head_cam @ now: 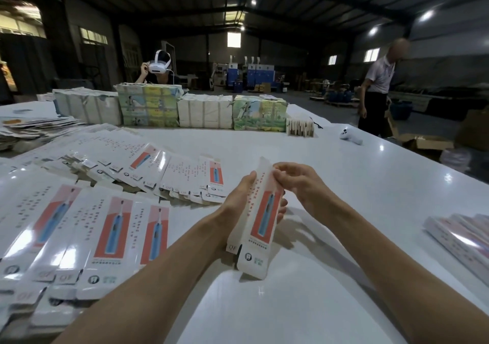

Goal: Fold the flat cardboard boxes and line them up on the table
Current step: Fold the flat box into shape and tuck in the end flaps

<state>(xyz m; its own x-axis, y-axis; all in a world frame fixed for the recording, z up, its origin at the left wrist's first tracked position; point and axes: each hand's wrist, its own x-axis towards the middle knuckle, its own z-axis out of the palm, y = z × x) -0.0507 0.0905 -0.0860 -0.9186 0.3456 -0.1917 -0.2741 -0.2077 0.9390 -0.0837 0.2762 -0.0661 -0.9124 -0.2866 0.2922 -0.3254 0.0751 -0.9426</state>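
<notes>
View from a head-worn camera, looking down at two bare forearms over a glossy white tabletop (pixel 330 163). Both hands hold a long white cardboard box printed with a red panel and a blue toothbrush (pixel 260 219), lifted clear of the tabletop and tilted slightly, its far end uppermost. The left hand (pixel 238 200) cups the box's left side, and its fingers (pixel 282 207) curl round behind so the tips show at the right edge. The right hand (pixel 299 184) is at the upper end, fingers (pixel 280 174) bunched and pinching the box's top right edge. Whether they hold a flap or the wall itself is not clear.

The step looks like squaring the sleeve open and closing its far end. To do it well, the left hand likely needs only a light grip so the walls can pop out along their creases — squeezing hard would flatten them again. The right fingers should probably bend the end flap along its scored line and tuck it straight in, not at an angle, to avoid creasing the glossy card.

To the left, many flat white printed cardboard boxes (pixel 111 227) lie fanned out, waiting. A stack of similar white and red boxes (pixel 460 237) sits at the right edge — whether they are folded is hard to tell.
</notes>
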